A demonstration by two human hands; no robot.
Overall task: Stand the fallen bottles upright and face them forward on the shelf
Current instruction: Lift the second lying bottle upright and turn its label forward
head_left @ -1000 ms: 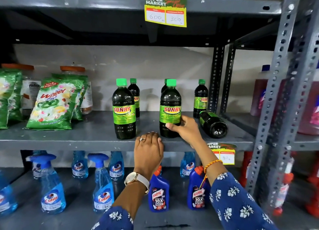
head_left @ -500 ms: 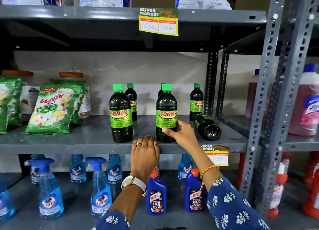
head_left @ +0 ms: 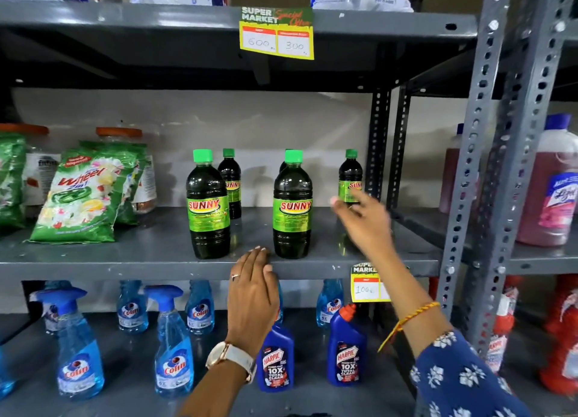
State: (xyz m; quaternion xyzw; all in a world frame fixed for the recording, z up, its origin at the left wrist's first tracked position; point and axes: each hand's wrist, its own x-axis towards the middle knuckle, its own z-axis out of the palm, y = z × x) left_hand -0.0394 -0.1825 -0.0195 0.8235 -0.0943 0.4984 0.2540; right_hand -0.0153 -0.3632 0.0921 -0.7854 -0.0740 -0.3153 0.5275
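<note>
Two dark Sunny bottles with green caps stand upright at the front of the grey middle shelf (head_left: 125,263), one on the left (head_left: 208,207) and one on the right (head_left: 292,207), labels facing me. Behind them stand smaller-looking bottles (head_left: 231,182), and another (head_left: 350,176) stands at the back right. My right hand (head_left: 362,219) is blurred, fingers spread, empty, just right of the front right bottle and apart from it. It covers the spot where a bottle lay on its side; that bottle is hidden. My left hand (head_left: 253,288) rests flat on the shelf's front edge.
Green Wheel detergent bags (head_left: 81,197) lean at the shelf's left. A perforated steel upright (head_left: 488,166) stands at the right, with pink cleaner bottles (head_left: 553,191) beyond. Blue Colin sprays (head_left: 78,354) and Harpic bottles (head_left: 275,360) fill the lower shelf. Price tags hang on shelf edges.
My right hand has let go of the front right bottle and swung right and up over the fallen bottle's place. The left hand stays on the shelf edge. The camera has moved closer.
</note>
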